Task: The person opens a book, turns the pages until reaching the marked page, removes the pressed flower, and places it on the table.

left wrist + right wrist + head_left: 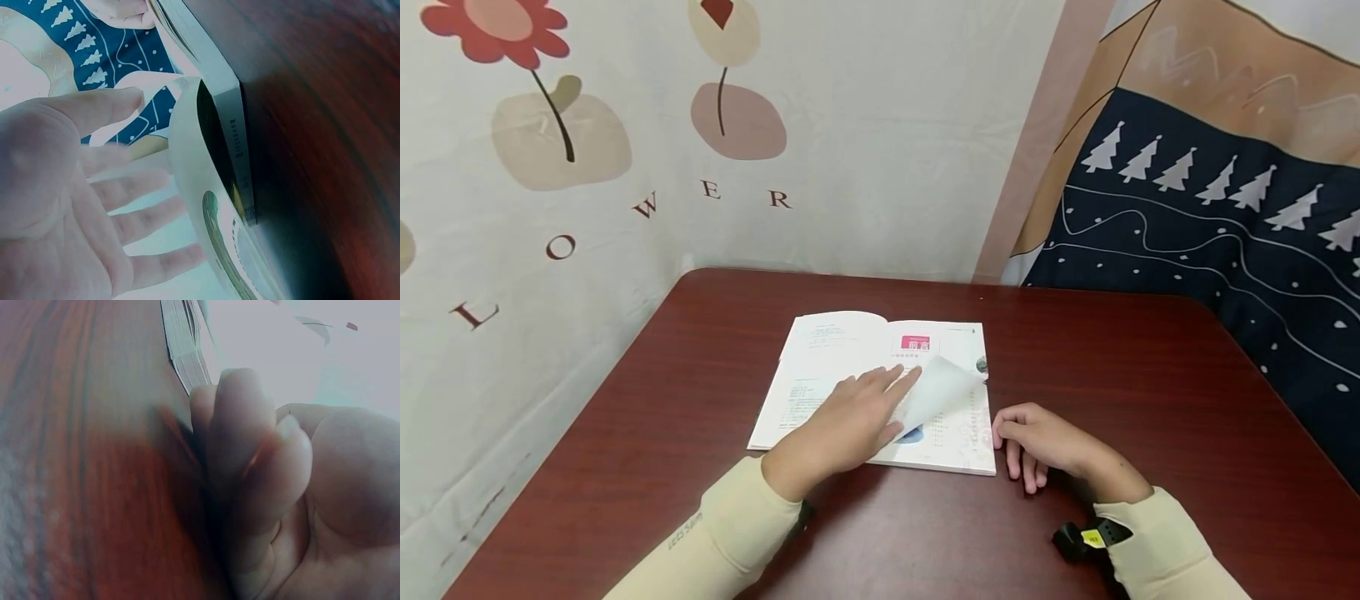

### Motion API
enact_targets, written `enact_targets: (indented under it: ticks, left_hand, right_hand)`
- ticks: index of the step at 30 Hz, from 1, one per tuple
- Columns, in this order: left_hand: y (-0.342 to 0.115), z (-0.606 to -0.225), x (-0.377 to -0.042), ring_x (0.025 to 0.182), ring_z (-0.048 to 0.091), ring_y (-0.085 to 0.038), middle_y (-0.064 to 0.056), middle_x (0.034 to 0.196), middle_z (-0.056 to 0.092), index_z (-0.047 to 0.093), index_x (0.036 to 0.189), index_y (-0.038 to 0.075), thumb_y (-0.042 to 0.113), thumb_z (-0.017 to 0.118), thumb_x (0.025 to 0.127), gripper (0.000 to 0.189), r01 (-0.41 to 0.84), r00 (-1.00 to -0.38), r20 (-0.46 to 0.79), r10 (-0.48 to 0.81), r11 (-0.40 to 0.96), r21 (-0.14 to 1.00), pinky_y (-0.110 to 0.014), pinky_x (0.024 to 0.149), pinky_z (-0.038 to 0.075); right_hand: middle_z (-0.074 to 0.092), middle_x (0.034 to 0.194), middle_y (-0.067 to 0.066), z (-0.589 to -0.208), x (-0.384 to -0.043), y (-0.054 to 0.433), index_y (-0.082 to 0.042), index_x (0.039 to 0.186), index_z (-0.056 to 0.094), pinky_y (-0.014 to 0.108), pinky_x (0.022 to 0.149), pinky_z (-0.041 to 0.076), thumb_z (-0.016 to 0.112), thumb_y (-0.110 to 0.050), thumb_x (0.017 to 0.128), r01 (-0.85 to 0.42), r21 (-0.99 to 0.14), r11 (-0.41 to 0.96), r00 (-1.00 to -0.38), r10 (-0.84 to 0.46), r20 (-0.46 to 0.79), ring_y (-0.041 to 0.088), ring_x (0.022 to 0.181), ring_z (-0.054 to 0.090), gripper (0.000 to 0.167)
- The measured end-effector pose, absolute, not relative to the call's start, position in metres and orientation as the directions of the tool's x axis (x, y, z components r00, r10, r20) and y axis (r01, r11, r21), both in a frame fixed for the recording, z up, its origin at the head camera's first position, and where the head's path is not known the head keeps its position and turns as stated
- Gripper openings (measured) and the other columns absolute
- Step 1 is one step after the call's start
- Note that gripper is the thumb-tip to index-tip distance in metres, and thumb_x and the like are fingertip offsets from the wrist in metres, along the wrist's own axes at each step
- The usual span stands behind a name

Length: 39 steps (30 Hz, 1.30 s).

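Book [842,350] spread open on table [1097,358], curling page [936,387] met by left hand [853,412]

The book is set slightly nearer the table's left edge than its right, well short of the far edge. Its right page is marked near the top by a red block [915,342] and is partly covered by the curling page. The left hand is held over the book, its fingers straight and slightly spread; nothing is seen pinched. The right hand [1045,437] is placed just beside the book's near right corner, its fingers loosely bent around nothing; whether the book is touched by it cannot be told. Both forearms are covered by pale yellow sleeves [730,525], and a black band [1108,533] is worn at the right wrist. Beyond the table's far edge, pale flower-printed cloth [887,167] is hung; past the far right corner, navy tree-patterned cloth [1187,217] is seen.
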State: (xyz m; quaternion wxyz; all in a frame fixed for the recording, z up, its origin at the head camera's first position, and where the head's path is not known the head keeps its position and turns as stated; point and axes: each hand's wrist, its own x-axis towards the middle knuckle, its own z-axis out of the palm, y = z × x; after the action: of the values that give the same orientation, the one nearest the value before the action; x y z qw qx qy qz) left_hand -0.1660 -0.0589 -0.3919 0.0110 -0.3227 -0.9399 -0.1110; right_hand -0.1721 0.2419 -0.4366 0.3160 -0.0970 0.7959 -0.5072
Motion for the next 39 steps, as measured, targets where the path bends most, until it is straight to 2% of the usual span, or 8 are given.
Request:
enact_targets:
  ticks: [4, 7, 10, 12, 15, 23, 29, 39]
  left_hand:
    - [-0.058, -0.392, -0.168, 0.146, 0.039, -0.037, -0.014, 0.162, 0.034, 0.018, 0.161, 0.016, 0.024, 0.072, 0.092, 0.088, 0.592, -0.806, 0.132, 0.578, 0.784, 0.185, -0.061, 0.109, 0.041]
    - [-0.058, -0.393, -0.169, 0.152, 0.027, -0.037, -0.014, 0.166, 0.023, 0.014, 0.162, 0.018, 0.024, 0.074, 0.091, 0.093, 0.61, -0.792, 0.166, 0.588, 0.777, 0.156, -0.062, 0.113, 0.035]
    - [-0.059, -0.394, -0.171, 0.156, 0.015, -0.033, -0.011, 0.168, 0.016, 0.023, 0.161, 0.02, 0.02, 0.071, 0.092, 0.084, 0.66, -0.746, 0.19, 0.638, 0.745, 0.09, -0.063, 0.12, 0.023]
    - [-0.059, -0.394, -0.172, 0.157, 0.011, -0.03, -0.008, 0.168, 0.017, 0.035, 0.157, 0.023, 0.015, 0.067, 0.094, 0.072, 0.701, -0.703, 0.203, 0.682, 0.713, 0.032, -0.062, 0.122, 0.015]
    - [-0.059, -0.394, -0.172, 0.157, 0.013, -0.027, -0.004, 0.167, 0.024, 0.05, 0.148, 0.025, 0.007, 0.062, 0.093, 0.06, 0.749, -0.646, 0.194, 0.738, 0.662, -0.024, -0.059, 0.124, 0.01]
    - [-0.061, -0.395, -0.172, 0.153, 0.026, -0.03, -0.005, 0.159, 0.04, 0.069, 0.129, 0.022, -0.006, 0.06, 0.089, 0.05, 0.781, -0.623, 0.132, 0.771, 0.624, 0.038, -0.05, 0.124, 0.022]
    - [-0.059, -0.397, -0.174, 0.146, 0.039, -0.034, -0.008, 0.154, 0.047, 0.071, 0.126, 0.019, -0.006, 0.062, 0.088, 0.046, 0.792, -0.611, 0.128, 0.781, 0.605, 0.086, -0.053, 0.118, 0.033]
    - [-0.062, -0.4, -0.177, 0.144, 0.042, -0.038, -0.014, 0.152, 0.049, 0.07, 0.126, 0.015, 0.0, 0.064, 0.092, 0.037, 0.789, -0.614, 0.161, 0.773, 0.603, 0.114, -0.06, 0.113, 0.036]
  right_hand:
    - [0.062, 0.059, 0.007, -0.437, -0.173, 0.242, 0.003, 0.093, 0.054, 0.024, 0.037, 0.045, 0.037, -0.009, 0.1, 0.166, -0.866, 0.472, -0.783, -0.47, -0.406, 0.014, 0.038, 0.06, 0.023]
    - [0.062, 0.059, 0.008, -0.437, -0.173, 0.242, 0.003, 0.093, 0.054, 0.024, 0.037, 0.045, 0.037, -0.009, 0.1, 0.17, -0.864, 0.474, -0.785, -0.465, -0.409, 0.014, 0.038, 0.059, 0.023]
    - [0.062, 0.059, 0.007, -0.437, -0.173, 0.241, 0.004, 0.093, 0.054, 0.024, 0.037, 0.045, 0.037, -0.009, 0.1, 0.173, -0.863, 0.475, -0.784, -0.464, -0.413, 0.014, 0.038, 0.059, 0.023]
    - [0.062, 0.059, 0.007, -0.437, -0.173, 0.241, 0.003, 0.093, 0.054, 0.024, 0.037, 0.045, 0.037, -0.009, 0.1, 0.177, -0.862, 0.475, -0.783, -0.462, -0.416, 0.014, 0.038, 0.059, 0.023]
    - [0.061, 0.059, 0.007, -0.437, -0.173, 0.241, 0.003, 0.092, 0.054, 0.024, 0.037, 0.045, 0.037, -0.009, 0.1, 0.182, -0.861, 0.475, -0.783, -0.459, -0.419, 0.014, 0.038, 0.059, 0.023]
    - [0.061, 0.059, 0.007, -0.438, -0.173, 0.24, 0.003, 0.092, 0.054, 0.024, 0.037, 0.045, 0.036, -0.009, 0.1, 0.178, -0.861, 0.477, -0.785, -0.459, -0.416, 0.013, 0.038, 0.059, 0.023]
    - [0.061, 0.059, 0.006, -0.437, -0.173, 0.24, 0.003, 0.093, 0.055, 0.024, 0.037, 0.045, 0.036, -0.009, 0.101, 0.175, -0.861, 0.477, -0.787, -0.458, -0.414, 0.013, 0.038, 0.059, 0.023]
    - [0.061, 0.058, 0.007, -0.438, -0.173, 0.241, 0.004, 0.093, 0.054, 0.024, 0.037, 0.045, 0.037, -0.01, 0.101, 0.178, -0.863, 0.473, -0.784, -0.462, -0.415, 0.013, 0.038, 0.059, 0.023]
